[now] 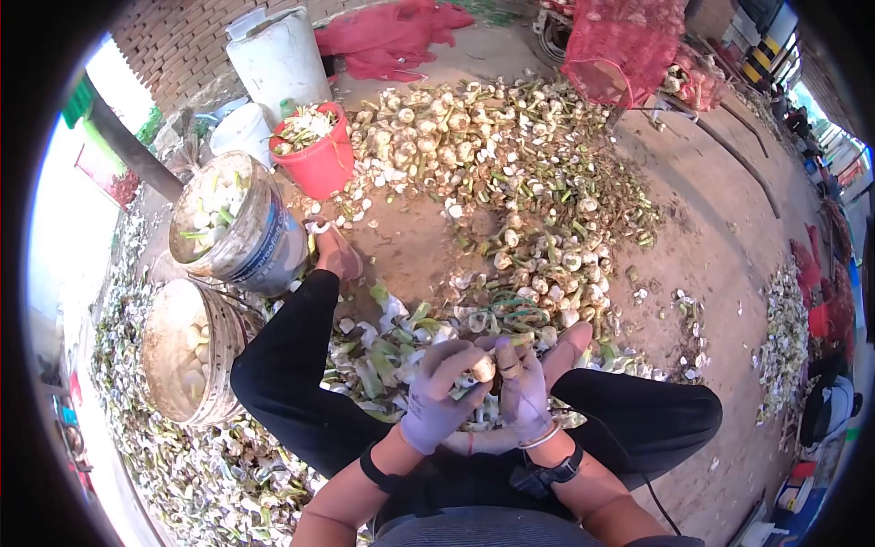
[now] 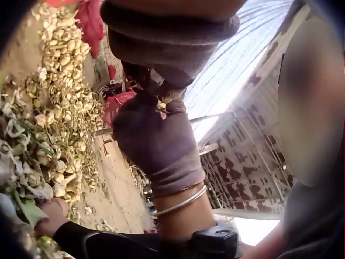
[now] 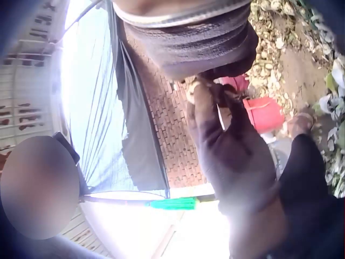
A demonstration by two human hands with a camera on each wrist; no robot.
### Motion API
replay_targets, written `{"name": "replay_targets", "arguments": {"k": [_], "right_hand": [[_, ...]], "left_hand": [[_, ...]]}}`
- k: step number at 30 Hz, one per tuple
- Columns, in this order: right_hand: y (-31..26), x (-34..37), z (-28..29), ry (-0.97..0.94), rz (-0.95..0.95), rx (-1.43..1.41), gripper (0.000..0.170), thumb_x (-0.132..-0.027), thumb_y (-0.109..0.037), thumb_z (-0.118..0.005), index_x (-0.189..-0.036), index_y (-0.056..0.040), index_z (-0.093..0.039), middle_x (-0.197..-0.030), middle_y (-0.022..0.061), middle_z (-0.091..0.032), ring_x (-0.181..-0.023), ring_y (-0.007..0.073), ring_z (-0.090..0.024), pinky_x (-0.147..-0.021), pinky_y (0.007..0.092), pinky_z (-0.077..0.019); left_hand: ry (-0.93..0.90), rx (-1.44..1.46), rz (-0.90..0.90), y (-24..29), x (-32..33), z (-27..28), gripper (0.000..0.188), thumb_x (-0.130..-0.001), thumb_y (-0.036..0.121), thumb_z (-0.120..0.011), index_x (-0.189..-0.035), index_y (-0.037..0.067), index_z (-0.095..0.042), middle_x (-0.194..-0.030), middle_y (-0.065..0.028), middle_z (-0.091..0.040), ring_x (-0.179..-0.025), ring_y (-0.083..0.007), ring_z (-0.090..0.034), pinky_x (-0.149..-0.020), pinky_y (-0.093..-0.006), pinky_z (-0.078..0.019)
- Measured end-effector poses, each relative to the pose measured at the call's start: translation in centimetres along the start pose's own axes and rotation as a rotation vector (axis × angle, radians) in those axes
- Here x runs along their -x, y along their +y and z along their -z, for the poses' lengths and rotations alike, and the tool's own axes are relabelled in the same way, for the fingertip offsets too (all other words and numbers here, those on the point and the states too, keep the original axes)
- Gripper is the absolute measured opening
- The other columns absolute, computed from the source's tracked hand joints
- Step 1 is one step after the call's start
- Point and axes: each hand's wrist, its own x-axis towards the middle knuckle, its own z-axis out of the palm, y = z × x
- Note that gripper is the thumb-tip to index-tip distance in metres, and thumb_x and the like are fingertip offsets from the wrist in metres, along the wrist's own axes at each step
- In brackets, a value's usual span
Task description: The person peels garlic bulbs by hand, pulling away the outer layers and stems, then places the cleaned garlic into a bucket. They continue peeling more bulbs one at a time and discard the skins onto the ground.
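Note:
In the head view both gloved hands meet in front of the person's lap. The left hand (image 1: 437, 392) pinches a garlic bulb (image 1: 483, 368) between thumb and fingertips. Against the bulb's other side is the right hand (image 1: 526, 397), its fingers curled in close. From the left wrist, the right hand (image 2: 156, 135) looks like a loose fist, with a small pale bit of garlic (image 2: 162, 106) showing at its fingertips. In the right wrist view the left hand (image 3: 232, 151) reaches up to the bulb, and the right glove hides much of it.
Below the hands lies a heap of garlic skins and leaves (image 1: 387, 351). A large garlic pile (image 1: 428, 137) spreads ahead. Left stand a red bucket (image 1: 319, 173), a paint bucket (image 1: 269, 246) and another bucket (image 1: 223, 356). A red mesh sack (image 1: 629, 46) and a long stick (image 1: 738, 155) are at right.

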Motion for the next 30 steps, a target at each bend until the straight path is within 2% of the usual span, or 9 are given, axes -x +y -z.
{"name": "replay_targets", "arguments": {"k": [2,4,8,14,16,19,22,28,30], "right_hand": [[1.4,-0.1,0.3,0.043,0.058,-0.051,0.038,-0.099,-0.033,-0.056,-0.112,0.002,-0.059,-0.095,0.003,-0.064,-0.087,0.0107,-0.059,-0.081,0.025,-0.0468],[1.4,-0.2,0.5,-0.028,0.022,-0.065,0.035,-0.098,-0.03,-0.059,-0.111,0.0023,-0.061,-0.094,0.0031,-0.064,-0.087,0.0091,-0.058,-0.08,0.024,-0.047],[-0.2,-0.2,2.0,-0.224,-0.13,0.084,0.035,-0.097,-0.031,-0.06,-0.111,0.0017,-0.061,-0.096,0.003,-0.064,-0.086,0.0088,-0.057,-0.079,0.0237,-0.0467],[-0.4,-0.3,3.0,-0.219,-0.154,0.165,0.031,-0.095,-0.022,-0.064,-0.113,0.0021,-0.059,-0.1,0.0032,-0.063,-0.088,0.0086,-0.056,-0.078,0.0232,-0.047],[0.1,-0.3,3.0,-0.205,-0.126,0.109,0.03,-0.094,-0.02,-0.064,-0.112,0.0031,-0.059,-0.099,0.0029,-0.062,-0.087,0.0079,-0.054,-0.077,0.0233,-0.0455],[3.2,-1.0,4.3,-0.132,-0.006,0.275,0.027,-0.093,-0.017,-0.063,-0.111,0.003,-0.059,-0.098,0.002,-0.061,-0.088,0.0074,-0.052,-0.078,0.0233,-0.0441],[1.5,-1.1,3.2,-0.122,0.225,0.511,0.021,-0.093,-0.012,-0.059,-0.11,-0.0001,-0.057,-0.098,0.0014,-0.058,-0.091,0.0085,-0.052,-0.082,0.0244,-0.0438],[0.6,-0.2,1.8,-0.089,0.087,0.049,0.022,-0.091,-0.012,-0.061,-0.108,0.0012,-0.058,-0.098,0.0045,-0.059,-0.085,0.0123,-0.054,-0.078,0.0262,-0.0459],[0.4,-0.4,2.0,-0.13,0.21,0.328,0.023,-0.092,-0.016,-0.061,-0.107,0.0012,-0.06,-0.098,0.0047,-0.06,-0.084,0.013,-0.055,-0.077,0.0257,-0.0459]], "left_hand": [[-0.006,-0.281,-0.229,0.5,-0.1,0.4,0.053,-0.066,0.0,-0.081,-0.113,0.008,-0.06,-0.11,-0.0153,-0.059,-0.096,-0.0256,-0.063,-0.082,-0.03,-0.0542],[-0.021,-0.251,-0.188,0.4,0.5,0.6,0.051,-0.068,0.001,-0.08,-0.114,0.008,-0.06,-0.113,-0.0145,-0.058,-0.097,-0.0238,-0.063,-0.082,-0.0294,-0.0543],[-0.011,0.245,0.205,-0.5,1.5,0.5,0.049,-0.072,-0.002,-0.078,-0.116,0.005,-0.058,-0.119,-0.0139,-0.055,-0.101,-0.0206,-0.061,-0.083,-0.031,-0.0548],[-0.013,-0.202,-0.167,-0.9,0.9,0.8,0.043,-0.077,-0.003,-0.073,-0.115,0.003,-0.054,-0.114,-0.011,-0.055,-0.098,-0.0195,-0.061,-0.081,-0.0313,-0.0554],[-0.009,0.529,0.486,-0.5,1.4,0.7,0.036,-0.079,0.012,-0.078,-0.11,0.006,-0.06,-0.109,-0.0066,-0.058,-0.098,-0.0176,-0.059,-0.08,-0.0304,-0.0502],[-0.212,1.144,0.681,-5.1,2.5,1.1,0.045,-0.083,0.021,-0.076,-0.119,0.005,-0.056,-0.114,-0.0064,-0.054,-0.096,-0.0164,-0.058,-0.079,-0.0299,-0.0496],[0.076,0.927,0.741,-2.7,1.5,0.2,0.056,-0.087,0.015,-0.069,-0.134,0.004,-0.041,-0.115,-0.0094,-0.052,-0.104,-0.0161,-0.057,-0.085,-0.0302,-0.0496],[0.01,0.187,0.039,-2.0,1.8,0.7,0.07,-0.073,0.011,-0.083,-0.133,0.006,-0.047,-0.125,-0.0139,-0.051,-0.107,-0.0205,-0.059,-0.089,-0.0356,-0.0513],[-0.102,-0.359,-0.193,-1.6,1.4,1.3,0.068,-0.074,0.012,-0.082,-0.13,0.005,-0.044,-0.127,-0.0132,-0.05,-0.109,-0.0207,-0.056,-0.088,-0.036,-0.0511]]}}
